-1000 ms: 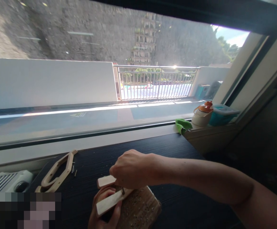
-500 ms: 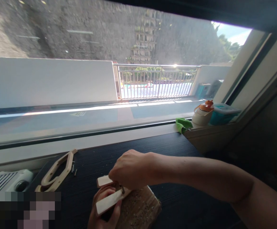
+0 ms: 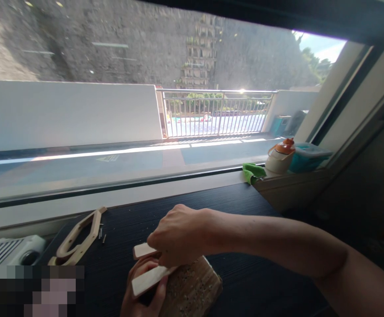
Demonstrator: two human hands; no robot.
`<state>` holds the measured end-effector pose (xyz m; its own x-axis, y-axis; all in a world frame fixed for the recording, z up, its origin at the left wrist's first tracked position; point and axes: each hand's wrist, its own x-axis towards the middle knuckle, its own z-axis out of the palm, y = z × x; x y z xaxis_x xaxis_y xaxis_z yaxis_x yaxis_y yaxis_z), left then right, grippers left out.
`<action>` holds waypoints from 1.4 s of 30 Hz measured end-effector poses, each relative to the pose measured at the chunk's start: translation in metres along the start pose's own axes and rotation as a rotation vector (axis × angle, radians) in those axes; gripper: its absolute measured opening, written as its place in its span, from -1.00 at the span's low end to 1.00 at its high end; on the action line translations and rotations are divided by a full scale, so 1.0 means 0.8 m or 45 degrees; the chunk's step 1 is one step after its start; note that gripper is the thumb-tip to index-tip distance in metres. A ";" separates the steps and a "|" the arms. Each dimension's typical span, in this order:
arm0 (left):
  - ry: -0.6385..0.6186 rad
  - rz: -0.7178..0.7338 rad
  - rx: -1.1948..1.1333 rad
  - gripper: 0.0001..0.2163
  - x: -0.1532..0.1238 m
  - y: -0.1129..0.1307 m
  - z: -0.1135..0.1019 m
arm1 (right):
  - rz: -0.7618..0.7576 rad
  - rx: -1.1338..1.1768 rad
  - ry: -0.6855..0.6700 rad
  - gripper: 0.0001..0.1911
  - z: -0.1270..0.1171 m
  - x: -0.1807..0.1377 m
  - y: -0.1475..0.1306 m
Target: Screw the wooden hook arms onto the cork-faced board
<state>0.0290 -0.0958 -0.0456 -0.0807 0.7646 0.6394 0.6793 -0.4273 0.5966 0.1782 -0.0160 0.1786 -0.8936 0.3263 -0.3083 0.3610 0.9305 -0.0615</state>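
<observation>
The left hand [image 3: 138, 309] is gripping a wooden piece [image 3: 148, 281] by a block [image 3: 195, 286] on the tabletop [image 3: 122, 229]; the curled right hand [image 3: 177, 237] is hiding its grip. Work is looking unfinished: screws [image 3: 104, 239] are lying loose.

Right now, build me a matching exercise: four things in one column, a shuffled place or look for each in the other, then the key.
Column one
1. Left hand
2. Green cloth
3. Small metal fasteners
4. Thick wooden block

Column two
A. Lying on the black table beside the pale openwork frame
B. Brown, with dark specks scattered over its top
C. Around a pale wooden strip
D. At the window sill, next to the orange-topped bottle

Pairs: 1-C, 2-D, 3-A, 4-B
</observation>
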 end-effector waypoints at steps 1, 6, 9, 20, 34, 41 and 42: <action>-0.011 0.005 0.010 -0.76 0.000 0.000 -0.001 | -0.025 0.000 -0.009 -0.81 -0.002 -0.001 -0.001; 0.001 0.027 -0.007 -0.76 0.000 0.000 0.001 | -0.040 0.010 -0.065 -0.83 0.000 -0.001 0.000; 0.009 0.011 -0.046 -0.75 -0.002 0.000 0.003 | -0.009 0.010 -0.035 -0.83 0.009 0.002 0.007; 0.022 0.006 -0.047 -0.74 -0.002 -0.001 0.003 | 0.050 0.017 0.000 -0.74 0.006 0.000 0.005; -0.007 -0.012 -0.038 -0.76 -0.001 0.002 0.000 | 0.025 -0.010 0.025 -0.84 0.017 0.003 0.014; 0.018 0.035 -0.030 -0.76 0.001 0.001 0.001 | 0.043 -0.009 0.015 -0.80 0.016 0.005 0.010; 0.021 0.040 -0.028 -0.76 0.001 0.001 0.000 | 0.044 -0.005 0.010 -0.80 0.014 0.004 0.009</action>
<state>0.0299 -0.0952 -0.0444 -0.0716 0.7425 0.6660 0.6654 -0.4619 0.5865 0.1808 -0.0101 0.1669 -0.8829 0.3593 -0.3025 0.3904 0.9194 -0.0476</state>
